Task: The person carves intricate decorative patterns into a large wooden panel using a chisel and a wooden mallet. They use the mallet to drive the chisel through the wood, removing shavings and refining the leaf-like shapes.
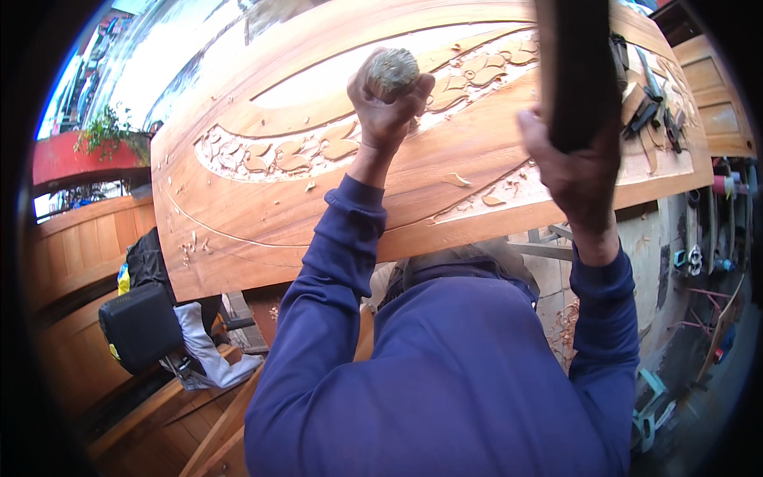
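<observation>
Carved wooden panel [445, 167] lies in front of a worker in a blue top, spanning much of the view, bands of leaf relief cut into its face. The left hand [377, 119] grips a round-ended tool [393, 71] upright above the carving, fingers curled around it and thumb bent in at the right; its lower end is hidden. The right hand [584, 171] clasps a dark, blurred bar [579, 71] over the panel's right part; its thumb shows at the left, but how the other fingers sit cannot be told. Loose shavings [457, 180] dot the wood, and assorted hand tools [652, 107] lie at the far right.
</observation>
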Available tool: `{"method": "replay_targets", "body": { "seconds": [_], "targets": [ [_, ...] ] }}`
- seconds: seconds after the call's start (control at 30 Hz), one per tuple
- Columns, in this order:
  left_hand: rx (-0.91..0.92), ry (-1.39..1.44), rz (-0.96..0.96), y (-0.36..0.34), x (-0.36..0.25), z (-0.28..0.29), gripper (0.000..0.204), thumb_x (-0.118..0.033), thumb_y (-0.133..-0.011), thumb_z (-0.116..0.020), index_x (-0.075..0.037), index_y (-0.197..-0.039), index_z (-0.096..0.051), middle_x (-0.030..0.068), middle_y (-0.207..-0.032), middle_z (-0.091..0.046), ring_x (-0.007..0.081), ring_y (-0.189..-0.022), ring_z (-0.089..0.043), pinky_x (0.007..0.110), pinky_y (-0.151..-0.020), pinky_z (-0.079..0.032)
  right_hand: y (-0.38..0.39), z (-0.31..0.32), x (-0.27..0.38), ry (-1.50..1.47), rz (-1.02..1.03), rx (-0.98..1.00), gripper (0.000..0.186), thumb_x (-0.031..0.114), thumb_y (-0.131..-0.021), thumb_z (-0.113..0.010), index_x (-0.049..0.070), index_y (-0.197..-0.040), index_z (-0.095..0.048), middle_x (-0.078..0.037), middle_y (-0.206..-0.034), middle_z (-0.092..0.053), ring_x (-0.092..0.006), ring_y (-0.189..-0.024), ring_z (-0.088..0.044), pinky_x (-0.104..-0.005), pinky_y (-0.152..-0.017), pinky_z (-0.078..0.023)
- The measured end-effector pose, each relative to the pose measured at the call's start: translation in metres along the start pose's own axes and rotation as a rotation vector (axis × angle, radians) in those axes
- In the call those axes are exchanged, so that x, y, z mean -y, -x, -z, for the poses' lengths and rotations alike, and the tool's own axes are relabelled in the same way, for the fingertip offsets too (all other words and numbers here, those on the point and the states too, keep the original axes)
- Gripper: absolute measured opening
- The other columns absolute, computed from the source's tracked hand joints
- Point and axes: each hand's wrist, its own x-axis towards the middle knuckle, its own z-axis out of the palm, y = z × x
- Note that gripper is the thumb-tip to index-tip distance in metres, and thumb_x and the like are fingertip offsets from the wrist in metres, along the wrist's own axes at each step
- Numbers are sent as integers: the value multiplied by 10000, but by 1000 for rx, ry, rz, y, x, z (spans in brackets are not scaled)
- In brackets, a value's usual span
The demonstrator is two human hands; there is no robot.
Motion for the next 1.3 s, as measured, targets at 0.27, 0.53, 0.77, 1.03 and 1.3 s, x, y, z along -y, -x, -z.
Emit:
{"method": "replay_targets", "body": {
  "seconds": [0.27,0.53,0.77,1.03,1.3],
  "targets": [
    [-8,-60,59,7,-6,-11,219,-114,-787,-846,-7,-894,-687,11,-763,-684,103,-680,-627,269,-663,-526,-45,2,24,354,457,195,842,-49,-801,-745,269,-1545,-512,-117,-1163,-680,-282,-978,-714,-390,-803,-612],
    [-87,-110,-109,11,-11,-32,285,-114,-745,-870,-2,-957,-715,28,-834,-719,131,-725,-677,283,-706,-563,-21,10,5,622,439,221,904,17,-795,-763,423,-1548,-472,-65,-960,-583,-263,-855,-676,-394,-752,-614],
    [37,-156,128,10,-6,-9,226,-110,-764,-854,-23,-863,-670,7,-785,-665,101,-667,-586,269,-652,-501,-5,4,21,-27,150,-198,676,-36,-841,-738,164,-1447,-517,-104,-1079,-655,-206,-891,-700,-322,-749,-603],
    [132,60,206,3,-6,-11,335,-79,-835,-823,18,-1106,-652,52,-853,-697,102,-654,-632,238,-533,-491,11,4,-8,614,267,184,857,27,-887,-679,458,-1576,-408,-79,-917,-547,-244,-740,-654,-394,-684,-616],
    [35,152,61,7,-13,-10,290,-236,-934,-739,18,-933,-600,62,-683,-558,134,-523,-515,274,-435,-418,27,34,-2,442,118,56,993,-63,-710,-738,387,-1555,-474,-60,-1066,-651,-247,-867,-710,-384,-710,-610]
  ]
}}
